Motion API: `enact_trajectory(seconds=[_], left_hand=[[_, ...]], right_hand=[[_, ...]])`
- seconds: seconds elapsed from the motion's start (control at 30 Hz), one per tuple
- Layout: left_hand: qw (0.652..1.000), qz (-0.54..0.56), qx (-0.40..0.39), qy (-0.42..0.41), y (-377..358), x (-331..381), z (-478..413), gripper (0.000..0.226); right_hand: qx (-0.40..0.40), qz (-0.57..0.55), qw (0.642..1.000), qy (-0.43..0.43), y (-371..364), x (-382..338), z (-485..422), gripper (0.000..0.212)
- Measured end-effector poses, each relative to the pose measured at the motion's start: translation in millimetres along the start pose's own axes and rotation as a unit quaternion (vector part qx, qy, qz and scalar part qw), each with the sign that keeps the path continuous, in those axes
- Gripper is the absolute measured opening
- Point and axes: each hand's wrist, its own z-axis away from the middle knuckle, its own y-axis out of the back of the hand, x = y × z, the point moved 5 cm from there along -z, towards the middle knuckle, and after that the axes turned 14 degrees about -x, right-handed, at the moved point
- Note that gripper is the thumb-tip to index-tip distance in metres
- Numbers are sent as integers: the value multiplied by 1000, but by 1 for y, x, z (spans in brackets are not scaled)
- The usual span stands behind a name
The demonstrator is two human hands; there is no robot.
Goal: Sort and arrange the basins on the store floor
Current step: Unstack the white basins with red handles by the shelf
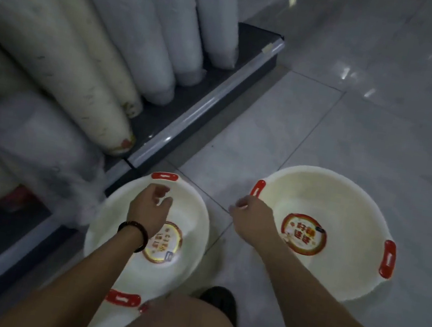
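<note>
Basins, two white ones with red handles and a round label inside, stand apart on the tiled floor [328, 124]. Far to the left of the left hand [150, 206], tall wrapped stacks [84, 57] lean on a dark shelf [158, 126]. The left basin [113, 217] lies directly under that hand, its far rim beside the shelf edge. The hand hovers over the bowl with its fingers loosely curled and apart, holding nothing; a dark wristband [135, 235] circles the wrist. A shoe [221, 302] shows below and between the two hands. The right hand [251, 217] is over the floor between the basins, fingers curled, just under the near handle [258, 188] of the right basin [356, 214]. I cannot tell whether it touches or pinches that handle. The right basin sits upright just to the right of this hand.
</note>
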Motion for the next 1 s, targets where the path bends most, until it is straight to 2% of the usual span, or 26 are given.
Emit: enact_trajectory(seconds=[0.07, 0.13, 0.23, 0.33, 0.43, 0.5, 0.57, 0.73, 0.87, 0.93, 1.0], left_hand=[[996, 35, 49, 63, 26, -44, 28, 22], [993, 1, 53, 107, 36, -82, 56, 25], [982, -153, -16, 106, 38, -125, 90, 28], [975, -176, -61, 123, 58, -138, 105, 21], [971, -193, -76, 121, 79, -136, 103, 21], [965, -215, -87, 120, 85, -132, 100, 29], [965, -215, -90, 122, 89, -120, 99, 36], [982, -55, -116, 139, 99, -95, 94, 59], [983, 84, -116, 115, 103, -49, 82, 53], [969, 180, -134, 101, 102, -9, 83, 43], [963, 227, -130, 69, 107, 32, 79, 36]], right_hand=[[-75, -45, 996, -17, -52, -11, 2, 41], [-115, -97, 987, -54, -98, -4, 7, 48], [-158, -175, 965, -114, -149, 9, 16, 50], [-187, -267, 933, -152, -181, 12, 28, 29], [-130, -316, 926, -161, -181, 4, 36, 7], [-74, -309, 938, -137, -165, -6, 39, 10], [-49, -257, 959, -108, -138, -19, 45, 12], [23, -104, 993, -43, -52, -53, 70, 17], [62, -169, 984, -15, 15, -63, 109, 20], [81, -207, 975, -11, 48, -69, 145, 18], [96, -214, 972, -6, 81, -70, 177, 21]])
